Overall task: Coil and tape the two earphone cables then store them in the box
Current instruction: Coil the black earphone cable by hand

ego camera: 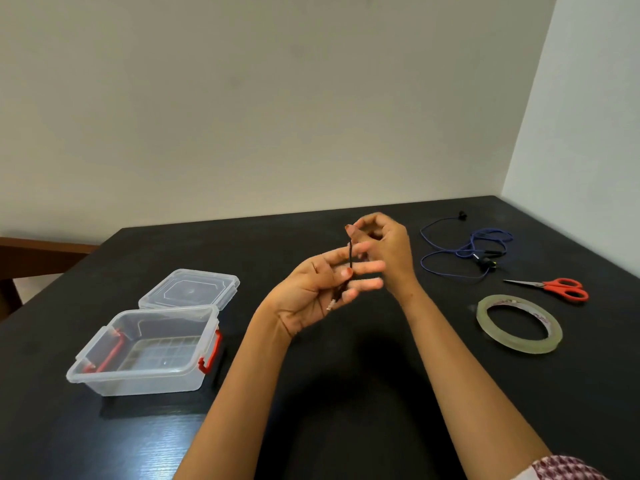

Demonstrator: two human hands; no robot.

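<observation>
Both hands [349, 268] at frame centre pinch a dark earphone cable [350, 254]; loosened fingers could let its coil spring apart.

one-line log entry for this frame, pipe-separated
phase: coiling black cable | left hand: holds it | right hand: winding | blue earphones: loose on table | tape, scissors: untouched | box: open, empty

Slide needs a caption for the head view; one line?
Both hands wind a black earphone cable above the table; blue earphones, tape, scissors right, open box left.
</observation>
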